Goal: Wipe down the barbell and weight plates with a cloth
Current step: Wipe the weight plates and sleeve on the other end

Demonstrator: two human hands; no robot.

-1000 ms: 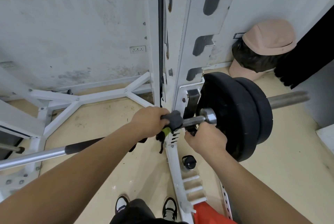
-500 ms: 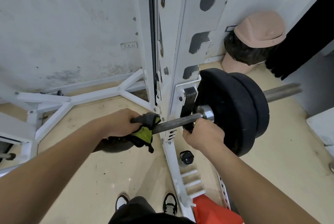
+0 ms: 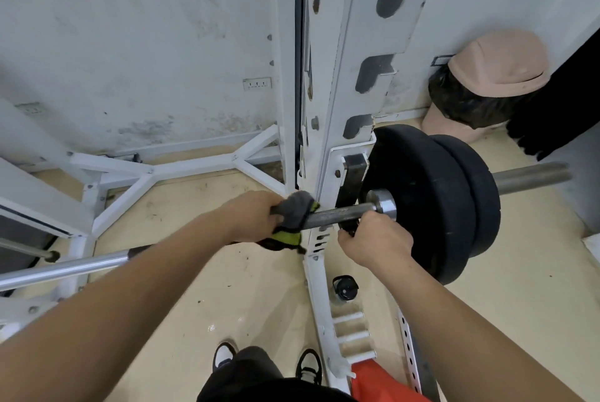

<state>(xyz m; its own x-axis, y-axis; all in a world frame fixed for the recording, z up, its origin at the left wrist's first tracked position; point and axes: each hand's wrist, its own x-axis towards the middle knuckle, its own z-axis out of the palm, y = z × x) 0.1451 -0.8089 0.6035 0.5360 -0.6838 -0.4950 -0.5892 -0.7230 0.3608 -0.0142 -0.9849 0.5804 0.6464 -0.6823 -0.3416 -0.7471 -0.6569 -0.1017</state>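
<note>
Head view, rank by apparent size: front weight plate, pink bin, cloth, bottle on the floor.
1. front weight plate, clearly largest.
2. pink bin; it stands farther back, so its real size is unsure.
3. cloth, partly hidden in the left hand.
4. bottle, smallest.

The left hand [image 3: 251, 215] grips a grey and yellow-green cloth [image 3: 293, 211] wrapped over the barbell [image 3: 337, 215], just beside the white rack upright [image 3: 341, 77]. The right hand [image 3: 376, 241] curls round the bar next to its collar. 2 black weight plates [image 3: 431, 203] sit on the sleeve. A pink bin [image 3: 487, 83] stands by the wall.
</note>
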